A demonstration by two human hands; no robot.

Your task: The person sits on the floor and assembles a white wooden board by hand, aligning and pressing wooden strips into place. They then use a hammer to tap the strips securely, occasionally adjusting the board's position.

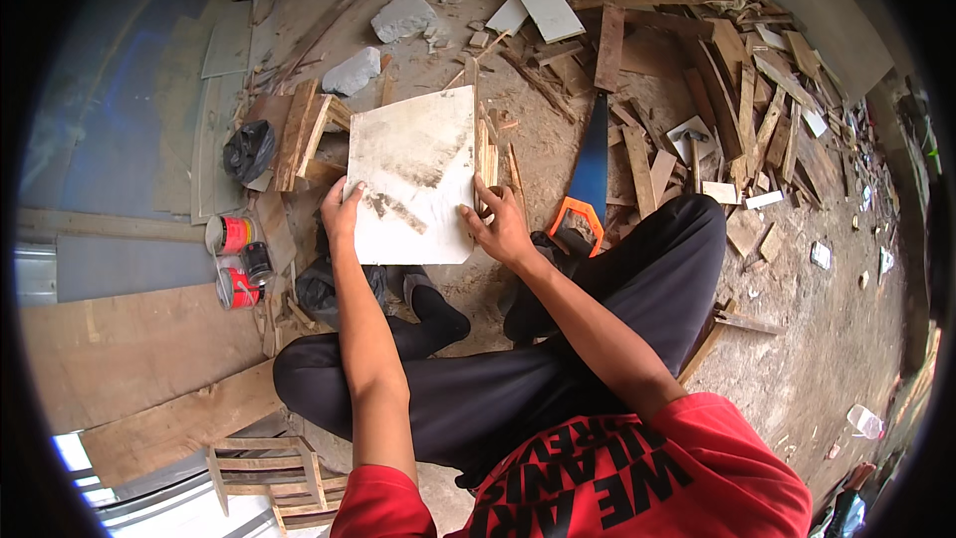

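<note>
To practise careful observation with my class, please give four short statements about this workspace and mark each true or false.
1. The left hand and right hand both grip the pale board. True.
2. The orange-handled saw is to the left of the pale board. False: it is to the right.
3. The board's visible face is spotless. False: it bears dark smudges.
4. Two red cans are to the left of the left hand. True.
</note>
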